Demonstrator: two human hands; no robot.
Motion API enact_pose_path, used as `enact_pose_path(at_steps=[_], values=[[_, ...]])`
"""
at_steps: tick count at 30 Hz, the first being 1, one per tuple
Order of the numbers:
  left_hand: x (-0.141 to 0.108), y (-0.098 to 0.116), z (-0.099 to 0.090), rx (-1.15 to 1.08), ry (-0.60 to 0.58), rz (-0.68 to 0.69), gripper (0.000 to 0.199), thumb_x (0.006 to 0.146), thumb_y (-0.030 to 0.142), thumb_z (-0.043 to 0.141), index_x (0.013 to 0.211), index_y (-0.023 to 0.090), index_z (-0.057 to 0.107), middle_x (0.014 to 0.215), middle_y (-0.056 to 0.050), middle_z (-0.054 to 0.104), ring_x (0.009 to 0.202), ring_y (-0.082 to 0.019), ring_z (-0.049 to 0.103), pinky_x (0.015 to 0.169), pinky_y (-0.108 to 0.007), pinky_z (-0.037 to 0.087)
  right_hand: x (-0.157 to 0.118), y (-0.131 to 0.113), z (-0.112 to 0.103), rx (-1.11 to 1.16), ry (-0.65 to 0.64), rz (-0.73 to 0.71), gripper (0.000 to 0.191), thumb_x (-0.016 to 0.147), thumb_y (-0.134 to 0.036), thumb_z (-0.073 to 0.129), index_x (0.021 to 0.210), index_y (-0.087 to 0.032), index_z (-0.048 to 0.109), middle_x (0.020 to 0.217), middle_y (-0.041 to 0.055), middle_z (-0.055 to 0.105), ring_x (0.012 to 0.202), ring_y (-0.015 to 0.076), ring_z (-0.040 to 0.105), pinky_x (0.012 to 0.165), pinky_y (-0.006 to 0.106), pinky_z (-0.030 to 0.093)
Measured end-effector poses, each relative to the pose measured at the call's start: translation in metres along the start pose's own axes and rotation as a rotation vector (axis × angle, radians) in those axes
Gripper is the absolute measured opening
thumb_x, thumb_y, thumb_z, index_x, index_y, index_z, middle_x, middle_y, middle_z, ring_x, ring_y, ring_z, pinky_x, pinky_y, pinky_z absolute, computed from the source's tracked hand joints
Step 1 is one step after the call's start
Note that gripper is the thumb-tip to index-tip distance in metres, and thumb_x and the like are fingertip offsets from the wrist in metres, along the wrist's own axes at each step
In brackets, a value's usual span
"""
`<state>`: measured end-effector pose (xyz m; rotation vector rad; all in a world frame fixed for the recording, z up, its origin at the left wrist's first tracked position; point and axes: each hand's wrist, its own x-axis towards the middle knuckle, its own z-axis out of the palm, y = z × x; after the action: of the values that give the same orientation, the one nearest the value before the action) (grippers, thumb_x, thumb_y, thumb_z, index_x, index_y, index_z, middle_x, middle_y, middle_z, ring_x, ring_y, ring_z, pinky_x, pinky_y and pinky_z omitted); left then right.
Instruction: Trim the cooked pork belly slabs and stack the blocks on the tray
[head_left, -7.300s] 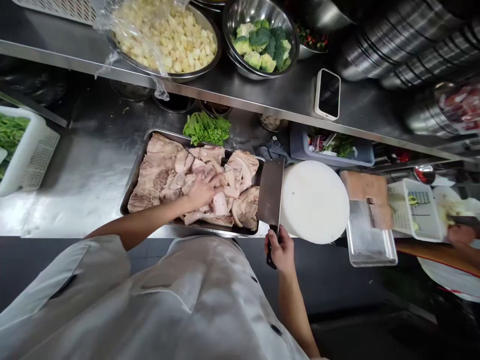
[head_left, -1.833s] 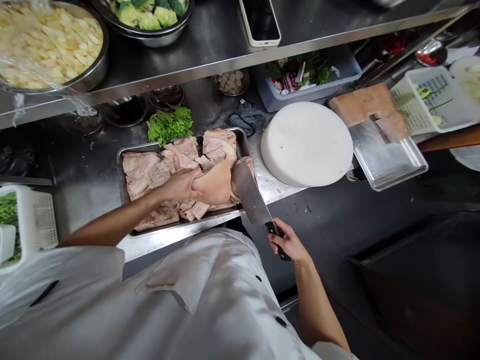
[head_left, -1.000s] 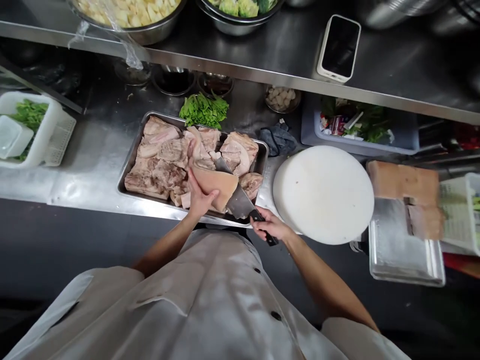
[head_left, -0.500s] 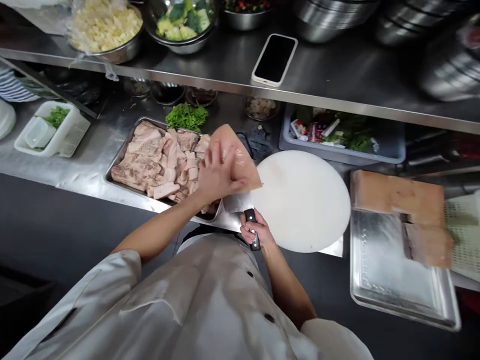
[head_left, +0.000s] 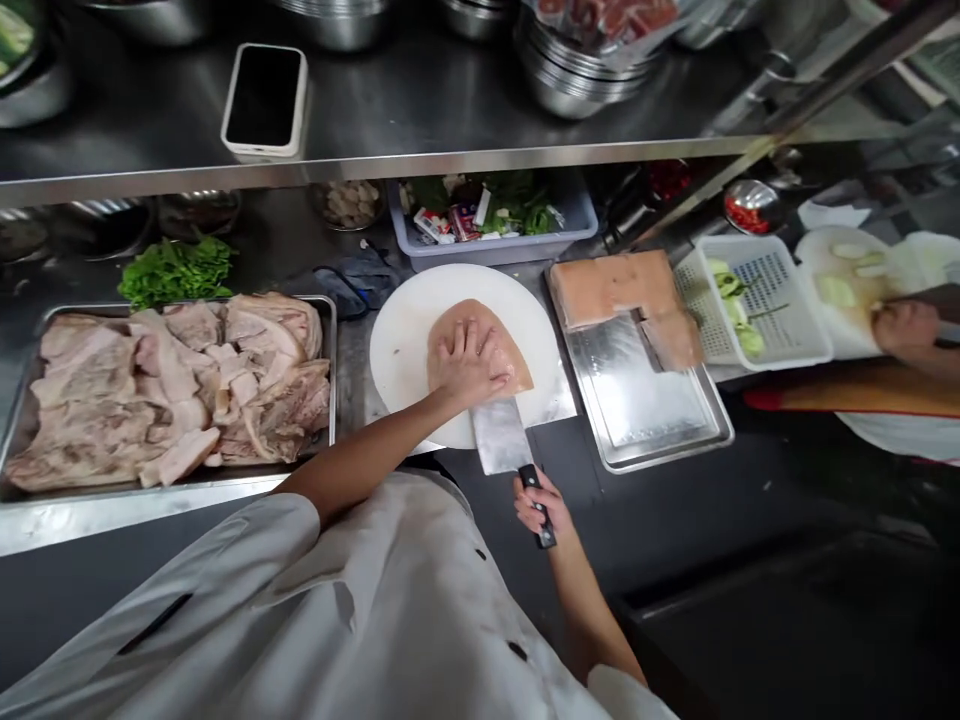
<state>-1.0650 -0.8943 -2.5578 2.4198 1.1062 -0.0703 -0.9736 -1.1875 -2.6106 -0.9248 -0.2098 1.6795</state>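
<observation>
A slab of meat (head_left: 444, 340), skin side up, lies on the round white cutting board (head_left: 397, 370). My left hand (head_left: 471, 365) rests flat on the slab with its fingers spread. My right hand (head_left: 541, 503) is wrapped round the black handle of a cleaver (head_left: 501, 436), whose blade reaches the slab's near edge. Left of the board stands a metal tray of cut meat pieces (head_left: 105, 390). To the right, another metal tray (head_left: 630, 400) bears rectangular slabs of meat (head_left: 615, 285) with pale brown skin.
Green leaves (head_left: 178, 272) lie behind the left tray. Behind the board stands a blue-grey bin (head_left: 495, 248). A phone (head_left: 264, 100) and bowls (head_left: 585, 75) stand on the shelf. At right, another person's hand (head_left: 907, 326) is beside a white basket (head_left: 772, 300).
The view has swung to the right. My left hand and the slab have moved from over the left tray's edge onto the cutting board. The cleaver, still in my right hand, has moved right as well.
</observation>
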Motion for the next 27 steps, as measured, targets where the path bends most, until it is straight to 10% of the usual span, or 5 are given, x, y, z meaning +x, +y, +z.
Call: enact_pose_path(at_steps=[4, 9, 15, 21, 27], values=[[-0.008, 0.006, 0.002, -0.037, -0.030, 0.054, 0.086, 0.096, 0.060, 0.052, 0.169, 0.021, 0.027, 0.179, -0.018, 0.005, 0.165, -0.042, -0.001, 0.124, -0.068, 0.018, -0.080, -0.006, -0.030, -0.052, 0.182, -0.053, 0.026, 0.087, -0.034, 0.075, 0.089, -0.024, 0.051, 0.071, -0.0079, 0.047, 0.039, 0.0006, 0.016, 0.030, 0.013, 0.024], [0.030, -0.074, -0.029, -0.387, 0.120, -0.146, 0.077, 0.097, 0.052, 0.048, 0.163, 0.015, 0.036, 0.165, -0.022, 0.042, 0.153, -0.037, 0.038, 0.122, -0.057, 0.033, -0.115, 0.001, -0.018, -0.094, 0.361, -0.219, 0.023, 0.087, -0.032, 0.075, 0.088, -0.025, 0.053, 0.072, -0.0070, 0.050, 0.039, 0.0016, 0.020, 0.031, 0.014, 0.028], [0.107, -0.131, -0.040, -0.888, -0.509, 0.204, 0.084, 0.072, 0.048, 0.074, 0.147, 0.015, 0.056, 0.140, -0.016, 0.068, 0.132, -0.030, 0.062, 0.112, -0.040, 0.047, -0.081, 0.027, 0.014, -0.028, 0.251, -0.381, 0.038, 0.085, -0.038, 0.076, 0.082, -0.024, 0.040, 0.068, -0.0104, 0.043, 0.036, 0.0004, 0.015, 0.029, 0.012, 0.023], [0.115, -0.118, -0.040, -0.740, -0.499, 0.288, 0.116, 0.050, 0.046, 0.091, 0.154, 0.017, 0.049, 0.150, -0.014, 0.060, 0.146, -0.037, 0.048, 0.119, -0.037, 0.040, -0.016, 0.012, 0.000, 0.083, -0.082, -0.296, 0.034, 0.089, -0.029, 0.071, 0.084, -0.024, 0.037, 0.071, -0.0103, 0.050, 0.034, -0.0004, 0.021, 0.029, 0.012, 0.030], [0.095, -0.100, -0.042, -0.825, -0.428, 0.096, 0.114, 0.045, 0.044, 0.091, 0.147, 0.017, 0.048, 0.140, -0.014, 0.062, 0.134, -0.034, 0.058, 0.100, -0.031, 0.051, 0.023, -0.031, -0.047, 0.095, -0.187, -0.104, 0.038, 0.085, -0.031, 0.074, 0.080, -0.023, 0.037, 0.069, -0.0098, 0.052, 0.034, 0.0007, 0.023, 0.028, 0.013, 0.031]])
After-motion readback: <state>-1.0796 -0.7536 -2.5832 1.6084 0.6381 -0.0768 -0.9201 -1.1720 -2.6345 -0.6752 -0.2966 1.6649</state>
